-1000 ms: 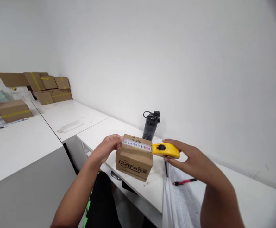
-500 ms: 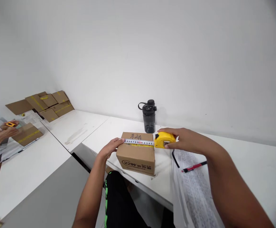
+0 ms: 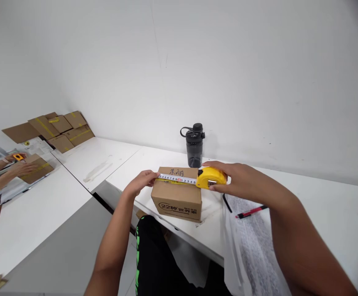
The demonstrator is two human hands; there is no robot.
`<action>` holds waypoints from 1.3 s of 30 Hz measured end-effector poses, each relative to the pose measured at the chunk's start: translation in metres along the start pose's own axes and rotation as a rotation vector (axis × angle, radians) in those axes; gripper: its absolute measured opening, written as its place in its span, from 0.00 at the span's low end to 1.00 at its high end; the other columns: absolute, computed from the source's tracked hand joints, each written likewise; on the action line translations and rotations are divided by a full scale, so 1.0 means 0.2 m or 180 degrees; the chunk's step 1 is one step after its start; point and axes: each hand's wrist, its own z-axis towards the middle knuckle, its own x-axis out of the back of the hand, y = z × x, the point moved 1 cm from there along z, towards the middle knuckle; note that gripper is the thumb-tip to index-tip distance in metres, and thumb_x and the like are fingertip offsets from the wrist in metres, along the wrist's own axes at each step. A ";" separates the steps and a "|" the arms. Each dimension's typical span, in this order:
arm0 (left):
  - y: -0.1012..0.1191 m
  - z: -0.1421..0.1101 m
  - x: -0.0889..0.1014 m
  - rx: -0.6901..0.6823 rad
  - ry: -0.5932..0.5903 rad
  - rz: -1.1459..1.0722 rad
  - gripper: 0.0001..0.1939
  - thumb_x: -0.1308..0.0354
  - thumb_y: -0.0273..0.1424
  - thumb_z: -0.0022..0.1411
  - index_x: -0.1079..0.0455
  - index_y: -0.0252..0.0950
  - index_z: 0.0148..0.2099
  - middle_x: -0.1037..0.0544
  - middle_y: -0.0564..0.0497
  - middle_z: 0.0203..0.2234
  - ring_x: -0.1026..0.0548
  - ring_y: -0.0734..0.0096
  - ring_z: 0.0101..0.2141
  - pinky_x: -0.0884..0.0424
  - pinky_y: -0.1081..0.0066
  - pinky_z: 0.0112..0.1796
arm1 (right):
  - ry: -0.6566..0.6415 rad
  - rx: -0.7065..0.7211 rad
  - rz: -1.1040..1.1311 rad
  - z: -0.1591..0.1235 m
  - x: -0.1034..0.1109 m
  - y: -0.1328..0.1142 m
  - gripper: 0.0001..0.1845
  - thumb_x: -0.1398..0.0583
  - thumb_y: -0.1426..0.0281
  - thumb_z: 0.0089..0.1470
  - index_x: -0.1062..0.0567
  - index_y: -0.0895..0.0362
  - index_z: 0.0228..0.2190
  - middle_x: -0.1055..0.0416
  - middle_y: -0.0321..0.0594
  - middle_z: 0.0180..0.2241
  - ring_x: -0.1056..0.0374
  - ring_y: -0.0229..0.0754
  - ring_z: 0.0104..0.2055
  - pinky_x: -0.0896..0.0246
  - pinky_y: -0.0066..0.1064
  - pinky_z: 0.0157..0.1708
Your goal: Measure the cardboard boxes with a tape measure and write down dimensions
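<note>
stretching tape measure [image 3: 211, 177] across cardboard box [image 3: 177, 196], hands [image 3: 144, 181] at both ends

On the bench [image 3: 320, 230], the box [image 3: 177, 199] sits near the front edge, the tape [image 3: 179, 179] across its top. The bottle [image 3: 194, 150] stands behind, nearer the back edge; rightward, the pen [image 3: 250, 212] lies on the sheet [image 3: 255, 250].

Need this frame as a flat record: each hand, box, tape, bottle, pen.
left hand: at tape blade's left end, on box edge
right hand: gripping yellow tape case
tape blade: extended across box top
box: cardboard, closed, handwriting on top
bottle: upright, behind box
pen: red and black, right of box
</note>
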 end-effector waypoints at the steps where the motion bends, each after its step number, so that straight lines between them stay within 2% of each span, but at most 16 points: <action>1: 0.03 0.02 0.02 -0.0027 0.0035 -0.0022 0.23 0.36 0.51 0.51 0.33 0.35 0.30 0.30 0.53 0.25 0.30 0.70 0.30 0.34 0.68 0.37 | 0.0061 0.0132 -0.0101 -0.02 -0.01 -0.05 0.28 0.36 0.60 0.50 0.28 0.42 0.54 0.20 0.37 0.40 0.26 0.49 0.35 0.38 0.34 0.28; 3: 0.11 0.06 0.03 -0.0209 0.0088 -0.0129 0.23 0.35 0.50 0.50 0.32 0.34 0.32 0.28 0.51 0.27 0.28 0.68 0.33 0.32 0.66 0.39 | 0.0318 0.0479 -0.0398 -0.07 -0.06 -0.18 0.28 0.36 0.58 0.51 0.28 0.44 0.55 0.20 0.38 0.33 0.28 0.47 0.29 0.42 0.34 0.26; 5: 0.20 0.10 0.01 -0.0493 0.0072 -0.0171 0.22 0.36 0.50 0.51 0.31 0.34 0.34 0.25 0.49 0.32 0.27 0.67 0.36 0.32 0.65 0.41 | 0.0864 0.0871 -0.0797 -0.13 -0.14 -0.33 0.25 0.37 0.59 0.52 0.25 0.49 0.52 0.22 0.40 0.27 0.31 0.45 0.25 0.45 0.35 0.27; 7: 0.27 0.15 -0.04 -0.0761 0.0015 0.0022 0.21 0.37 0.49 0.53 0.31 0.35 0.35 0.24 0.49 0.35 0.27 0.66 0.38 0.33 0.64 0.43 | 0.1433 0.1105 -0.1109 -0.17 -0.26 -0.46 0.21 0.39 0.61 0.54 0.23 0.53 0.50 0.23 0.42 0.26 0.32 0.43 0.24 0.47 0.34 0.27; 9: 0.32 0.21 -0.12 -0.0919 -0.0030 0.0487 0.20 0.39 0.49 0.55 0.31 0.36 0.35 0.24 0.49 0.34 0.27 0.67 0.36 0.33 0.65 0.41 | 0.1819 0.1044 -0.1240 -0.19 -0.38 -0.55 0.18 0.40 0.62 0.56 0.22 0.56 0.46 0.25 0.41 0.24 0.33 0.42 0.24 0.48 0.34 0.28; 12: 0.31 0.26 -0.24 -0.0888 -0.0254 0.1348 0.18 0.42 0.48 0.56 0.30 0.36 0.34 0.24 0.50 0.30 0.29 0.66 0.31 0.34 0.66 0.35 | 0.1968 0.1041 -0.1360 -0.17 -0.51 -0.60 0.18 0.40 0.59 0.56 0.20 0.59 0.41 0.27 0.40 0.21 0.33 0.42 0.23 0.48 0.35 0.29; 15: 0.26 0.28 -0.30 -0.0885 -0.0404 0.1642 0.19 0.45 0.50 0.58 0.29 0.38 0.35 0.24 0.52 0.29 0.29 0.66 0.30 0.36 0.68 0.31 | 0.1951 0.1054 -0.1433 -0.13 -0.56 -0.59 0.25 0.40 0.51 0.56 0.20 0.60 0.41 0.28 0.40 0.19 0.33 0.42 0.23 0.48 0.35 0.29; 21: 0.24 0.23 -0.28 -0.0995 -0.0730 0.1384 0.19 0.43 0.50 0.57 0.30 0.38 0.34 0.22 0.53 0.32 0.27 0.68 0.32 0.33 0.69 0.34 | 0.1444 0.0848 -0.1502 -0.12 -0.51 -0.55 0.38 0.42 0.37 0.48 0.20 0.57 0.43 0.26 0.43 0.22 0.32 0.44 0.23 0.48 0.36 0.29; 25: 0.26 0.22 -0.28 -0.1009 -0.0732 0.1337 0.19 0.42 0.49 0.57 0.31 0.38 0.33 0.22 0.53 0.33 0.27 0.68 0.33 0.33 0.69 0.35 | 0.1215 0.0717 -0.1500 -0.13 -0.49 -0.55 0.40 0.42 0.36 0.47 0.22 0.54 0.47 0.23 0.47 0.32 0.29 0.47 0.29 0.46 0.36 0.28; 29: 0.25 0.22 -0.28 -0.1005 -0.0681 0.1356 0.19 0.42 0.50 0.57 0.30 0.38 0.34 0.22 0.53 0.32 0.27 0.67 0.33 0.33 0.69 0.35 | 0.1122 0.0727 -0.1464 -0.13 -0.49 -0.55 0.39 0.42 0.37 0.48 0.24 0.53 0.49 0.24 0.52 0.44 0.28 0.53 0.37 0.40 0.38 0.32; 36: 0.24 0.22 -0.28 -0.0969 -0.0636 0.1398 0.20 0.43 0.51 0.57 0.30 0.39 0.35 0.22 0.52 0.33 0.26 0.66 0.34 0.31 0.68 0.36 | 0.0767 0.0619 -0.1257 -0.12 -0.50 -0.55 0.37 0.43 0.39 0.50 0.25 0.54 0.49 0.23 0.51 0.43 0.27 0.49 0.32 0.35 0.38 0.30; 39: 0.23 0.22 -0.28 -0.0967 -0.0594 0.1436 0.20 0.43 0.51 0.58 0.29 0.39 0.36 0.21 0.52 0.34 0.26 0.66 0.35 0.31 0.68 0.36 | 0.0695 0.0596 -0.1244 -0.12 -0.50 -0.55 0.37 0.44 0.39 0.51 0.25 0.53 0.49 0.24 0.51 0.43 0.27 0.50 0.34 0.34 0.38 0.30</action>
